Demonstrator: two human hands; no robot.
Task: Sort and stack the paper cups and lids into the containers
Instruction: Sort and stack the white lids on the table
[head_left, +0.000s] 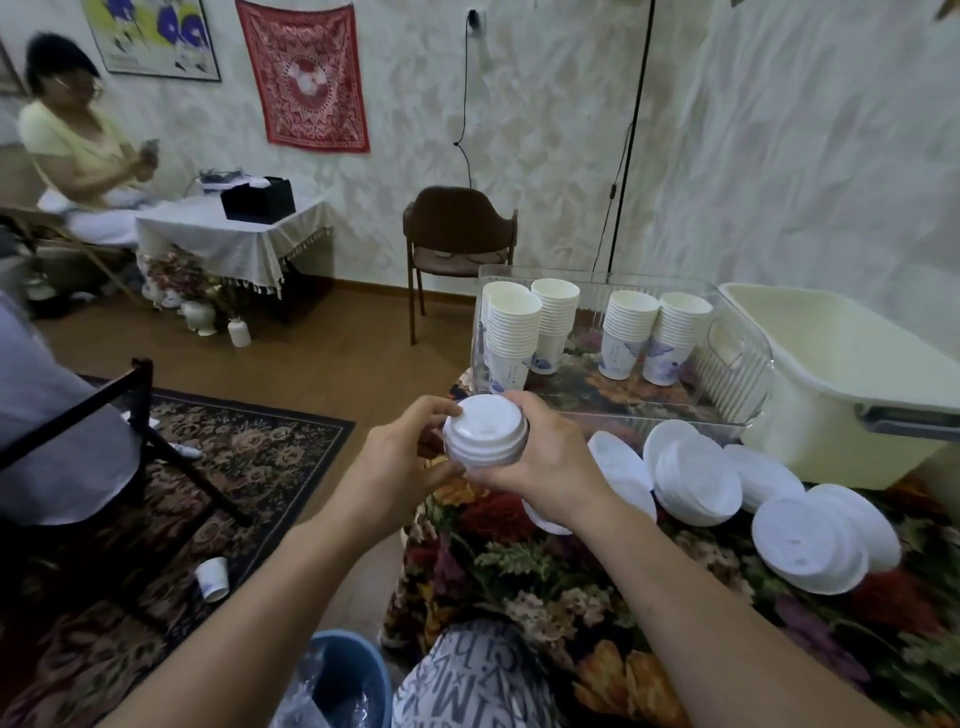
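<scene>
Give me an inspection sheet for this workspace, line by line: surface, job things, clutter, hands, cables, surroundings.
Surface: floral tablecloth covers the table.
Job's things: four cup stacks stand in the clear bin; cream tub beside it; loose lids lie overlapping on the cloth.
Clutter: one fallen cup on the rug.
Hands: left hand and right hand both grip a lid stack.
Cables: black cable hangs down the wall from a plug.
Surroundings: brown chair, red wall cloth, blue bucket, seated person.
</scene>
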